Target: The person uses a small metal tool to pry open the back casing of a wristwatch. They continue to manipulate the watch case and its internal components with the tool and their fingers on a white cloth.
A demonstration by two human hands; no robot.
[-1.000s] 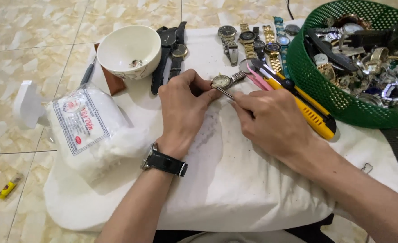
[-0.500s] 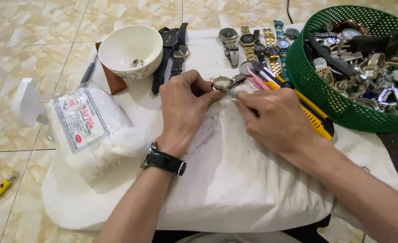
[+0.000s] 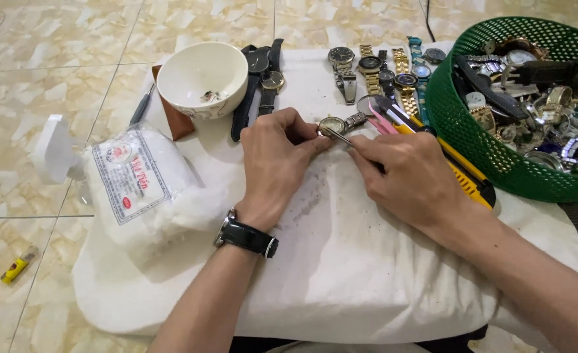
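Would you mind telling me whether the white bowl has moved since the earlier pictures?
No. The white bowl sits in the same spot beside the black-strapped watches.

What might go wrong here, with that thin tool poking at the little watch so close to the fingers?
The thin metal tool in the right hand points toward the left hand pinching the watch; a slip could jab a fingertip or scratch the watch. The watch sits on a soft white cushion, so any tiny loosened part might roll off and get lost on the tiled floor.
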